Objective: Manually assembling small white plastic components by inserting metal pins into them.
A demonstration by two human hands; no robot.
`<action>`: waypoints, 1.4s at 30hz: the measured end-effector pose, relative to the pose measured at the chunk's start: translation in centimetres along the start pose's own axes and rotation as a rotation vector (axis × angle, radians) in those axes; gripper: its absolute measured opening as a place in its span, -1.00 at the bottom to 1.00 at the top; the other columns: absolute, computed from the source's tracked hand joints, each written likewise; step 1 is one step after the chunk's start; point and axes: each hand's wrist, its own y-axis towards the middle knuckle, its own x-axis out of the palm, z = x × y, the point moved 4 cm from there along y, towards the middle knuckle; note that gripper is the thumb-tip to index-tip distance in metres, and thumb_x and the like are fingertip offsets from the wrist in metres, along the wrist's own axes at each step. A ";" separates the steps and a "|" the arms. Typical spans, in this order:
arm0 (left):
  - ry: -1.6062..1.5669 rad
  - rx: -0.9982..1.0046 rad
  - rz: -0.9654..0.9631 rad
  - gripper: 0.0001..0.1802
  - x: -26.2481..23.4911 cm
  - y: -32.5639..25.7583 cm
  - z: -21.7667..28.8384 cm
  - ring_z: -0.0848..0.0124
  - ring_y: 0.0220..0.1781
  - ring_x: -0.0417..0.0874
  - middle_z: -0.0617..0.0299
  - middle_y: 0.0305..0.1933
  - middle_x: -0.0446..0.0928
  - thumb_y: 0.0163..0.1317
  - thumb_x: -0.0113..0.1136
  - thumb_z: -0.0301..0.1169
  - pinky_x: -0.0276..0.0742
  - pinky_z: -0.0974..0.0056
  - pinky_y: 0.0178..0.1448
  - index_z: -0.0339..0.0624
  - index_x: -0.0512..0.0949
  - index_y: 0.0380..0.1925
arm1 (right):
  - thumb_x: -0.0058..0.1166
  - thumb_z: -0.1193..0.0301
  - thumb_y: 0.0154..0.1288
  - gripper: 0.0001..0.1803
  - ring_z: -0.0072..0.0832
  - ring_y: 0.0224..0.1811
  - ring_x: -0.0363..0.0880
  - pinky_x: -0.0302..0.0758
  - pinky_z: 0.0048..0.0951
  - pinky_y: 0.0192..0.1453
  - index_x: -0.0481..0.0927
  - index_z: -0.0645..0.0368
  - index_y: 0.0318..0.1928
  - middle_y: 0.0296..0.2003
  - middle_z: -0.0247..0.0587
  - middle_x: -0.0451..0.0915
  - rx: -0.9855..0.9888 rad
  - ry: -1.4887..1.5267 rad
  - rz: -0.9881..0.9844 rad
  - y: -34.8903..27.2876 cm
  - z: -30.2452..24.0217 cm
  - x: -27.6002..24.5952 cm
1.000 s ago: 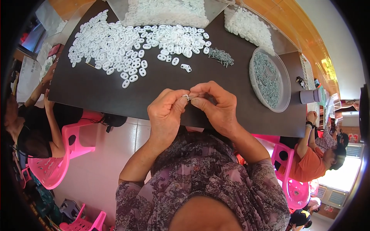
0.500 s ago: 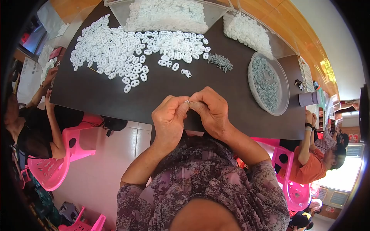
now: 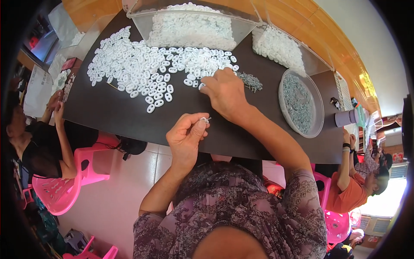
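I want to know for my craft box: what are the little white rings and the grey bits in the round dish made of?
The white rings look like moulded plastic: matte, uniform and all the same oval shape. The grey bits look like metal, thin with a dull shine, though they are too small to be sure. The round dish seems clear plastic.

Small assembly workshop, hand piecework setup. Long dark table (image 3: 112, 116) covered in a big loose pile of identical white plastic rings (image 3: 142, 69), more of them heaped in clear plastic bins (image 3: 189, 26) at the far edge. Round clear tray (image 3: 302, 103) full of small grey metal parts, a smaller loose heap of the same (image 3: 250, 80) beside it. Several other people (image 3: 34, 142) seated along both sides on pink plastic chairs (image 3: 64, 190). Tiled floor (image 3: 116, 194), wood-panelled wall (image 3: 302, 21) behind.
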 end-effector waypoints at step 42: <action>-0.065 -0.006 -0.015 -0.83 0.1 -0.1 0.4 0.62 -0.43 0.45 0.30 -0.38 0.46 0.26 0.12 -0.50 0.39 0.54 -0.36 -0.36 0.58 -0.21 | 0.19 0.61 -0.03 -0.84 -0.51 -0.42 0.43 0.38 -0.53 -0.33 0.58 0.20 -0.35 -0.50 -0.32 0.49 0.314 0.717 -0.002 -3.3 -0.3 -4.3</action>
